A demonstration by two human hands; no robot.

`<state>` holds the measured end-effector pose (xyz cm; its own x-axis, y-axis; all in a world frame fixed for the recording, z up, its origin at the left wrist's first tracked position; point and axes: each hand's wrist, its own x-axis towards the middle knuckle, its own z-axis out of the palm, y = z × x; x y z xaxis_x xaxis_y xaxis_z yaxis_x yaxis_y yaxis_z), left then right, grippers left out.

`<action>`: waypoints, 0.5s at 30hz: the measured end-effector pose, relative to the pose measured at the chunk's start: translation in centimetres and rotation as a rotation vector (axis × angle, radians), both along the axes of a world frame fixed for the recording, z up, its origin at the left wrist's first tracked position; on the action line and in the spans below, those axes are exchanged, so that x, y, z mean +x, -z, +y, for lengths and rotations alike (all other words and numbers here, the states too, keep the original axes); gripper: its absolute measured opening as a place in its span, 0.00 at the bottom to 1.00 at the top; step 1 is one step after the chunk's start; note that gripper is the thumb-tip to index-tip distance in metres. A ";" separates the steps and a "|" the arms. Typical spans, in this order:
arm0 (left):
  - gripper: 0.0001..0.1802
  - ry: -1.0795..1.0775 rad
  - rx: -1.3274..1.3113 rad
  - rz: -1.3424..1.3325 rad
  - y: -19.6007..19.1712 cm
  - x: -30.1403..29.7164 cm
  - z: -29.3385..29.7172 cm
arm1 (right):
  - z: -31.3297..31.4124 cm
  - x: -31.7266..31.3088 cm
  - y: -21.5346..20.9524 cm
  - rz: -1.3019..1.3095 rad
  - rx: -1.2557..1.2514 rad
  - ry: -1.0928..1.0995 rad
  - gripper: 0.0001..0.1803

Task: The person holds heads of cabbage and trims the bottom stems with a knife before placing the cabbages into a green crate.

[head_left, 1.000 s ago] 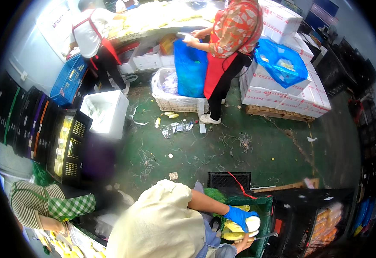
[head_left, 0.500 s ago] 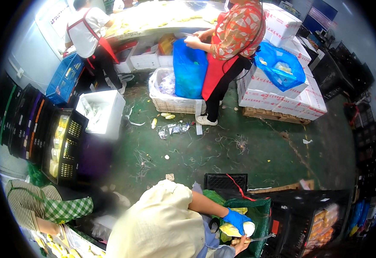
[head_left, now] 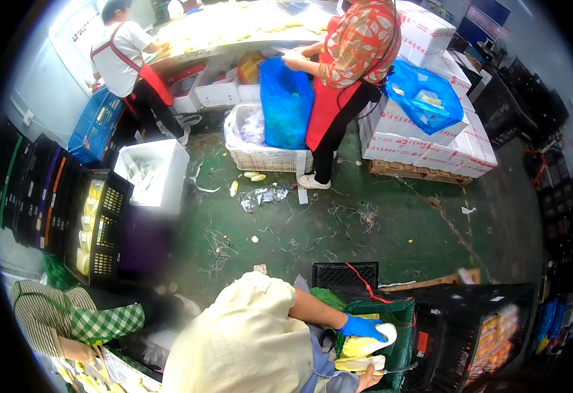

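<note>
My left hand (head_left: 365, 327), in a blue glove, closes over a pale yellow Chinese cabbage (head_left: 359, 346) with a thick white base. Just below it lies a second pale yellow piece of cabbage (head_left: 359, 364), its white end toward my right hand. That bare right hand (head_left: 369, 378) grips a knife (head_left: 401, 369), whose blade points right across the edge of a green mesh-lined container (head_left: 401, 327). The knife's handle is mostly hidden by the fingers. Both hands are at the container, and my beige sleeve (head_left: 253, 321) fills the lower middle.
Black crates (head_left: 430, 340) stand right of the container, one with wrapped orange produce (head_left: 496, 337). Behind is an empty black crate (head_left: 345, 271). A co-worker in a checked apron (head_left: 106, 322) stands left; another in a red apron (head_left: 329, 118) stands beyond the littered green floor (head_left: 286, 242).
My left hand has shifted slightly right and up with the cabbage, whose white base now points up and right. The second piece shows below it. The knife has moved a little lower.
</note>
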<state>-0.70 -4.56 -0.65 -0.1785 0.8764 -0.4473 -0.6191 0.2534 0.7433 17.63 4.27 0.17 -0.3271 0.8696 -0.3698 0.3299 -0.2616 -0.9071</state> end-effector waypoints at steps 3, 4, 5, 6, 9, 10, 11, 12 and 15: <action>0.28 -0.125 0.138 -0.220 -2.5 -1.3 -0.5 | -1.2 -0.3 -1.8 -0.130 0.141 -0.052 0.18; 0.27 -0.081 0.156 -0.285 -1.8 -1.3 -0.3 | -1.7 -0.7 -2.6 -0.175 0.203 -0.080 0.19; 0.25 -0.035 0.177 -0.352 -0.8 -1.1 -0.1 | -2.8 -1.1 -4.1 -0.238 0.294 -0.117 0.20; 0.24 0.012 0.197 -0.419 0.1 -0.7 0.2 | -2.1 -1.2 -2.7 -0.028 0.127 -0.083 0.18; 0.24 0.112 0.173 -0.244 0.7 0.6 0.4 | -1.5 -1.2 -0.8 0.326 -0.220 -0.083 0.33; 0.26 0.124 0.135 -0.113 0.1 0.7 0.0 | -1.8 -1.8 0.1 0.284 -0.115 0.043 0.31; 0.27 0.131 0.152 -0.011 0.0 0.7 -0.2 | -1.9 -1.9 0.5 0.236 -0.094 0.074 0.31; 0.27 0.139 0.172 0.078 -0.1 0.8 -0.2 | -1.7 -1.7 0.7 0.206 -0.097 0.066 0.31; 0.29 0.160 0.251 0.257 0.0 0.7 -0.2 | -1.9 -1.6 0.6 0.162 -0.101 0.055 0.31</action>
